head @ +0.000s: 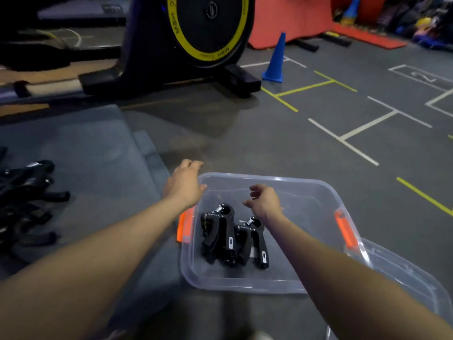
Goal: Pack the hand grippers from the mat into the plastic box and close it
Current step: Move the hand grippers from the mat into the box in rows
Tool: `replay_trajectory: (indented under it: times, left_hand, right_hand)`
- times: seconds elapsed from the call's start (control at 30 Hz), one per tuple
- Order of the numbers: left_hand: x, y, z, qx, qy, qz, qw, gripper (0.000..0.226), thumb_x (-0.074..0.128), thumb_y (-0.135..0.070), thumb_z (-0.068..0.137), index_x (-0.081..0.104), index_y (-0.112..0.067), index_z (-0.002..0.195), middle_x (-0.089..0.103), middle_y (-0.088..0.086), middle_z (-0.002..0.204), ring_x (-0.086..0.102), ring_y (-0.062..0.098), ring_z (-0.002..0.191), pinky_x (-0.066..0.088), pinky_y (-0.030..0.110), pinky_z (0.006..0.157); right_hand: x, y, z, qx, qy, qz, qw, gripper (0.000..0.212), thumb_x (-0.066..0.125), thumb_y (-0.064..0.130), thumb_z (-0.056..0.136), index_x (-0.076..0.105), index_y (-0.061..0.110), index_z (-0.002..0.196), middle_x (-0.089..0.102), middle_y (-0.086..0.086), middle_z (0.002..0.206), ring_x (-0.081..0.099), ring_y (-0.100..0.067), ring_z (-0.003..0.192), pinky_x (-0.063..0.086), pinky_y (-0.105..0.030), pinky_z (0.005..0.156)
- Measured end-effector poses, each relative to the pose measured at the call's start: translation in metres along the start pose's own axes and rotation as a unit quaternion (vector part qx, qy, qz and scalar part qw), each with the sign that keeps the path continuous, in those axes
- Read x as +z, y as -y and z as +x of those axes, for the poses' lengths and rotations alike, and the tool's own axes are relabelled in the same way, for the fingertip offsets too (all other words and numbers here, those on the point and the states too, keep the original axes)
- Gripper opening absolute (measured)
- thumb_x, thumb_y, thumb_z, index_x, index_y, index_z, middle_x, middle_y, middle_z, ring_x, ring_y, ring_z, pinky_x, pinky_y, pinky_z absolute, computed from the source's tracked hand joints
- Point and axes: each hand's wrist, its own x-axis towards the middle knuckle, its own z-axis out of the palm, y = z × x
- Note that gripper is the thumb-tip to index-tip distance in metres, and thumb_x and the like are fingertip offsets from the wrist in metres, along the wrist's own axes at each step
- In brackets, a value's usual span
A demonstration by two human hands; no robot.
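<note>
A clear plastic box [316, 192] with orange latches stands open on the floor. Two black hand grippers [232, 239] lie side by side inside it. My left hand [186, 185] hovers over the box's far left corner, fingers loosely curled, holding nothing. Above the middle of the box my right hand [264, 200] hangs with relaxed curled fingers, also holding nothing. Several more black hand grippers [27, 200] lie in a heap at the left edge of the grey mat [98, 168]. The clear lid [402, 278] lies beside the box at the lower right.
An exercise bike with a yellow-ringed flywheel [208, 28] stands beyond the mat. A blue cone [275, 61] sits on the dark floor, which is marked with white and yellow lines. Orange padding [289, 18] is at the back.
</note>
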Motion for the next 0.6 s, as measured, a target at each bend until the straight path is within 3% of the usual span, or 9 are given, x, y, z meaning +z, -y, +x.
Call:
replay_trajectory:
  times: [0.2, 0.3, 0.4, 0.5, 0.6]
  left_hand:
    - [-0.062, 0.063, -0.036, -0.085, -0.036, -0.003, 0.996, 0.051, 0.063, -0.024, 0.084, 0.046, -0.018, 0.131, 0.046, 0.009, 0.133, 0.049, 0.031, 0.123, 0.043, 0.039, 0.101]
    - [-0.086, 0.103, -0.06, -0.129, -0.051, 0.009, 0.99, 0.05, 0.063, -0.025, 0.085, 0.046, -0.018, 0.131, 0.045, 0.008, 0.135, 0.047, 0.029, 0.125, 0.041, 0.039, 0.103]
    - [-0.106, 0.144, -0.085, -0.17, -0.058, 0.004, 0.984, 0.05, 0.062, -0.024, 0.085, 0.046, -0.017, 0.132, 0.046, 0.008, 0.135, 0.048, 0.027, 0.126, 0.041, 0.037, 0.104]
    - [-0.121, 0.182, -0.112, -0.204, -0.06, 0.003, 0.977, 0.048, 0.063, -0.024, 0.083, 0.048, -0.017, 0.128, 0.046, 0.008, 0.132, 0.048, 0.026, 0.124, 0.042, 0.038, 0.103]
    - [-0.131, 0.216, -0.136, -0.24, -0.065, 0.004, 0.968, 0.045, 0.062, -0.024, 0.084, 0.048, -0.017, 0.126, 0.045, 0.007, 0.13, 0.046, 0.026, 0.124, 0.042, 0.037, 0.102]
  right_hand:
    - [0.044, 0.093, -0.032, -0.106, 0.064, -0.06, 0.991, 0.049, 0.07, 0.004, 0.08, 0.054, 0.002, 0.126, 0.063, -0.016, 0.119, 0.06, -0.027, 0.104, 0.046, -0.029, 0.09]
    - [0.082, 0.126, -0.047, -0.138, 0.091, -0.061, 0.984, 0.052, 0.073, 0.007, 0.077, 0.055, 0.001, 0.125, 0.062, -0.011, 0.104, 0.057, -0.02, 0.096, 0.045, -0.03, 0.094]
    - [0.128, 0.147, -0.064, -0.151, 0.126, -0.06, 0.979, 0.048, 0.073, 0.008, 0.078, 0.056, 0.002, 0.123, 0.063, -0.013, 0.106, 0.058, -0.021, 0.096, 0.042, -0.022, 0.083]
    - [0.178, 0.157, -0.08, -0.146, 0.172, -0.043, 0.973, 0.039, 0.072, 0.004, 0.078, 0.057, 0.003, 0.114, 0.056, -0.005, 0.082, 0.052, -0.018, 0.088, 0.039, -0.022, 0.078]
    - [0.226, 0.17, -0.094, -0.148, 0.21, -0.048, 0.965, 0.039, 0.073, 0.002, 0.076, 0.057, 0.005, 0.111, 0.044, 0.005, 0.068, 0.049, -0.018, 0.087, 0.047, -0.033, 0.09]
